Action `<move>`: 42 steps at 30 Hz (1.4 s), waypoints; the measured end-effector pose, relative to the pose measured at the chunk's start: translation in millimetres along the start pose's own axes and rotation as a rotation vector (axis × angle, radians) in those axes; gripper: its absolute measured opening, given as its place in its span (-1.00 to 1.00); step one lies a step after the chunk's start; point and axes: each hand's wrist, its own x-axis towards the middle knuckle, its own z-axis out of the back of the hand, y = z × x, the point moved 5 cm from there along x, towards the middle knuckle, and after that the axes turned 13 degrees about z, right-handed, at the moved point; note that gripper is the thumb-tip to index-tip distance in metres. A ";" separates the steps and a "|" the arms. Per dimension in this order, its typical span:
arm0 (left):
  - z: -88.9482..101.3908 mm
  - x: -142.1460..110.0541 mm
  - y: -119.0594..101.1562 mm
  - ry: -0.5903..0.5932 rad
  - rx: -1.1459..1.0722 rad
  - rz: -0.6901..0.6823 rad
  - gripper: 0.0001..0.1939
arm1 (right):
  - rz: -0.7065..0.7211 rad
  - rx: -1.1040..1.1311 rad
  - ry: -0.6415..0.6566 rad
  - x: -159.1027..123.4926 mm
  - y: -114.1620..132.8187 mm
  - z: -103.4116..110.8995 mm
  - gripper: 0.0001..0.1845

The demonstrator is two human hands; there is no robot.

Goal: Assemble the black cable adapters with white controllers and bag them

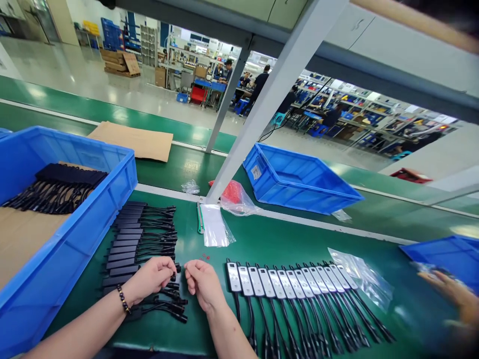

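Observation:
My left hand [154, 277], with a beaded bracelet on its wrist, is closed in a pinch over the connector ends of the black cable devices [125, 244] laid in a column. A black connector end shows at its fingertips, but I cannot tell which device it belongs to. Just to the right, my right hand [204, 285] has its thumb and fingers curled together; anything in them is hidden or too small to name. Tiny red pieces [206, 257] lie on the green table beyond it. Several devices with silver-grey faces [277, 283] stand in a row to the right, cables toward me.
A blue bin [93, 214] at left holds more black devices. Another blue bin [299, 187] sits beyond a slanted post [258, 114]. Near the post lie a green cutter [200, 219], clear bags [217, 227] and a bag of red pieces [234, 193]. Another person's hand [445, 289] is at right.

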 end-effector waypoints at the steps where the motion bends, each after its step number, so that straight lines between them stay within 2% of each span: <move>1: 0.5 0.8 0.1 -0.013 0.011 -0.008 -0.84 | 0.017 0.037 -0.049 0.4 1.7 5.5 -0.71; 3: 1.3 2.0 0.1 -0.058 0.064 -0.044 -0.84 | 0.031 0.110 -0.108 0.7 3.1 14.2 -0.70; 7: -1.1 0.6 -2.4 -0.167 0.283 -0.189 -0.92 | 0.036 0.132 -0.120 0.9 1.7 22.9 -0.69; 12: -13.2 -17.1 -13.8 -0.224 0.617 -0.300 -0.80 | 0.052 0.124 -0.136 -2.2 0.7 22.8 -0.70; 14: -10.7 -29.0 -23.5 -0.258 0.688 -0.346 -0.76 | 0.060 0.129 -0.144 -4.8 0.1 21.0 -0.69; 16: 2.9 -41.0 -33.7 -0.346 0.697 -0.375 -0.74 | 0.064 0.132 -0.154 -7.1 -2.0 19.8 -0.67; 19: 34.5 -58.2 -45.9 -0.509 0.706 -0.388 -0.73 | 0.103 0.111 -0.167 -8.6 -6.0 19.9 -0.67; 22: 54.1 -70.5 -53.4 -0.589 0.800 -0.394 -0.76 | 0.167 0.078 -0.152 -8.6 -8.0 20.0 -0.68; 24: 52.8 -73.2 -55.9 -0.591 0.901 -0.406 -0.77 | 0.183 0.069 -0.138 -8.7 -8.4 19.8 -0.68; 28: 27.1 -62.2 -50.7 -0.512 1.169 -0.407 -0.80 | 0.188 0.062 -0.132 -8.9 -8.3 20.2 -0.68; 30: 15.2 -52.5 -44.2 -0.486 1.294 -0.402 -0.71 | 0.199 0.043 -0.129 -8.9 -8.0 20.2 -0.69; 33: 7.5 -39.3 -35.0 -0.474 1.413 -0.406 -0.62 | 0.218 0.031 -0.123 -8.4 -7.5 19.6 -0.69; 35: 7.9 -32.9 -30.8 -0.449 1.417 -0.403 -0.66 | 0.220 0.044 -0.127 -7.8 -7.3 19.5 -0.69; 42: 19.0 -26.1 -27.1 -0.362 1.154 -0.339 -0.83 | 0.187 0.095 -0.176 -4.5 -4.5 17.8 -0.68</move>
